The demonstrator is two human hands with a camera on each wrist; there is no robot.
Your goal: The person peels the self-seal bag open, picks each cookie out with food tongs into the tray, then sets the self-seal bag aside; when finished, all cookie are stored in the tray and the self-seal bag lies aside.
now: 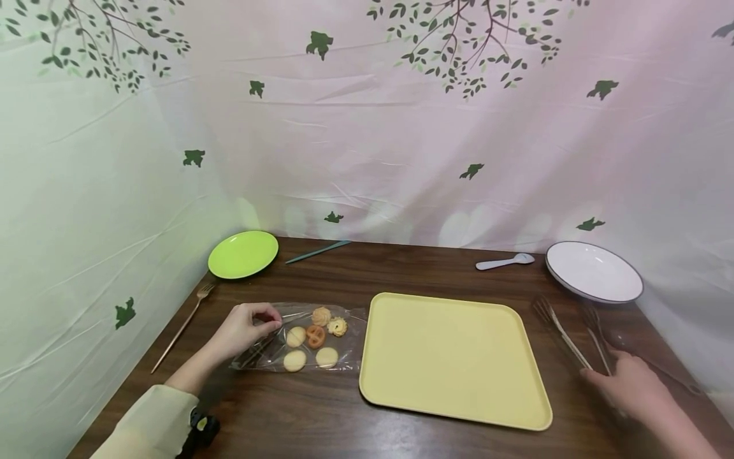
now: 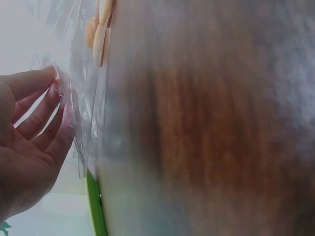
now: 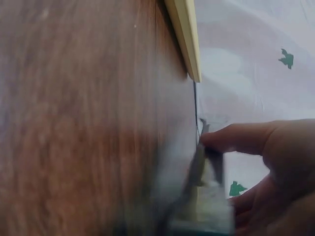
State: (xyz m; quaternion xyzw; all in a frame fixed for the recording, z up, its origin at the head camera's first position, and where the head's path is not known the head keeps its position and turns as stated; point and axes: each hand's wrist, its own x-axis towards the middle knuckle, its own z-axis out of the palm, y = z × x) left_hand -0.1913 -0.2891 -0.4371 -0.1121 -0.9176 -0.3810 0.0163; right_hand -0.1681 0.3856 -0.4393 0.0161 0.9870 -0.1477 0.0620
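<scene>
My left hand (image 1: 245, 330) pinches the left end of a clear plastic bag (image 1: 358, 331) between thumb and fingertips. In the bag are several biscuits: round pale cookies (image 1: 295, 361), a brown pretzel-shaped one (image 1: 315, 336) and swirled ones (image 1: 321, 315). In the left wrist view, the bag's film (image 2: 81, 98) hangs at the fingertips of the left hand (image 2: 37, 118). At the right, my right hand (image 1: 636, 389) grips metal tongs (image 1: 568, 341), their two arms spread apart and pointing away from me. The right wrist view shows the tongs (image 3: 197, 167) blurred beside the thumb.
A yellow tray (image 1: 453, 363) lies between the hands. Behind are a green plate (image 1: 243, 255), a teal knife (image 1: 318, 251), a pale spoon (image 1: 504, 262) and a white dark-rimmed plate (image 1: 596, 271). A copper-coloured fork (image 1: 183, 328) lies at the left edge. Fabric walls surround the table.
</scene>
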